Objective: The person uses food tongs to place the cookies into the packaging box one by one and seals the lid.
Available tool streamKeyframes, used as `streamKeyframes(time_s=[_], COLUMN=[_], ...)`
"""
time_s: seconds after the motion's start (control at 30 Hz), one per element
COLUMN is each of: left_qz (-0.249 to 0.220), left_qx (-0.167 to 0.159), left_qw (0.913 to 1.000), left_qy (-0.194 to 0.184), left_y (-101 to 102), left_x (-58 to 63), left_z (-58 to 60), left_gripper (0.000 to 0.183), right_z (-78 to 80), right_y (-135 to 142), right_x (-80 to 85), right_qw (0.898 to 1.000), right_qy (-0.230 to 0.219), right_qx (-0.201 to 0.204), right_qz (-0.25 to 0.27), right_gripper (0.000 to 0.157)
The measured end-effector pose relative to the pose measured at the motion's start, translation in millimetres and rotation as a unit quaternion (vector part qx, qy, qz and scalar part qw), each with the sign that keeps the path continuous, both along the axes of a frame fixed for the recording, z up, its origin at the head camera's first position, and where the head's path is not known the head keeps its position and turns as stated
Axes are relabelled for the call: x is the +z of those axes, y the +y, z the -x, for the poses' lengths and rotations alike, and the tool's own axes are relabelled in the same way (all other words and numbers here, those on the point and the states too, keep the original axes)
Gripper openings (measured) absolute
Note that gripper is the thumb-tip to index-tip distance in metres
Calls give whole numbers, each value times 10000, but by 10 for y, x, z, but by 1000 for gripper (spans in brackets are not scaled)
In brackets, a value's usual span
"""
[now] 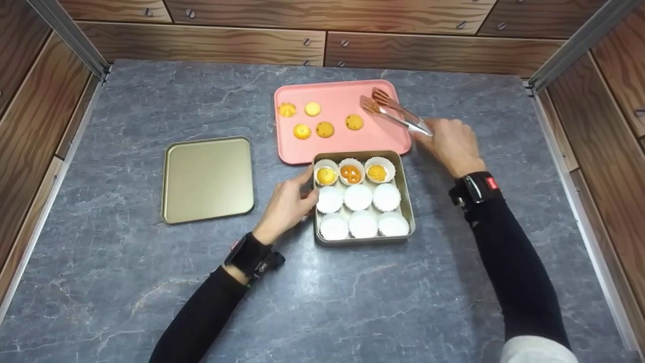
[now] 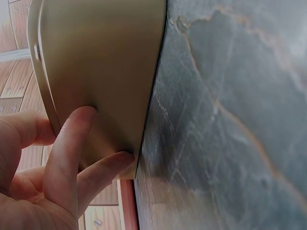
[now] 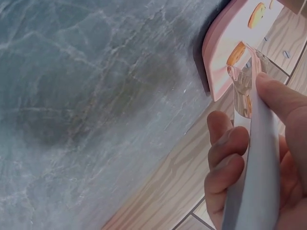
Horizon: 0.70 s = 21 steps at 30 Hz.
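My right hand grips metal tongs, also seen in the right wrist view. Their spread ends are over the right part of a pink tray. In the right wrist view, a golden cookie shows by the tong tips; I cannot tell whether it is pinched. My left hand holds the left wall of a square tin, thumb at the rim and fingertips on the outside. Paper cups fill the tin in rows. The back row holds a tart cookie, a pretzel and a swirl cookie.
On the tray lie a star-shaped cookie, a plain round cookie, another tart cookie and two chocolate-chip cookies. A gold lid lies left of the tin. Wood-patterned walls border the grey marbled table.
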<state>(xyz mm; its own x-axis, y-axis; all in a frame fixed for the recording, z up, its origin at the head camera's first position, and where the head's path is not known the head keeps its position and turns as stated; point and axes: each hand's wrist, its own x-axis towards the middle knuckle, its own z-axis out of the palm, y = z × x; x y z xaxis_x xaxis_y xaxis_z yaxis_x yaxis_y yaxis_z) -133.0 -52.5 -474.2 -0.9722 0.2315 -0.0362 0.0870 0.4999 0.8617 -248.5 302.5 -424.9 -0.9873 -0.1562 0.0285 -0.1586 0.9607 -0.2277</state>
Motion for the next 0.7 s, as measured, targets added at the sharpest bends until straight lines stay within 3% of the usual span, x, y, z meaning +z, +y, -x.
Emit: streamKeyframes(time_s=[0.33, 0.7], left_qz=[-30, 3], left_qx=[22, 8], left_qw=[10000, 10000], left_qy=[-83, -5], left_y=[5, 2], left_x=[-3, -5], left_z=[-1, 1], left_gripper=[64, 63], right_z=[-9, -98], right_y=[-18, 39], right_x=[24, -5], right_qw=[9997, 9992], right_qy=[25, 384], right_qx=[-15, 53], right_qz=[-257, -60], right_gripper=[46, 40])
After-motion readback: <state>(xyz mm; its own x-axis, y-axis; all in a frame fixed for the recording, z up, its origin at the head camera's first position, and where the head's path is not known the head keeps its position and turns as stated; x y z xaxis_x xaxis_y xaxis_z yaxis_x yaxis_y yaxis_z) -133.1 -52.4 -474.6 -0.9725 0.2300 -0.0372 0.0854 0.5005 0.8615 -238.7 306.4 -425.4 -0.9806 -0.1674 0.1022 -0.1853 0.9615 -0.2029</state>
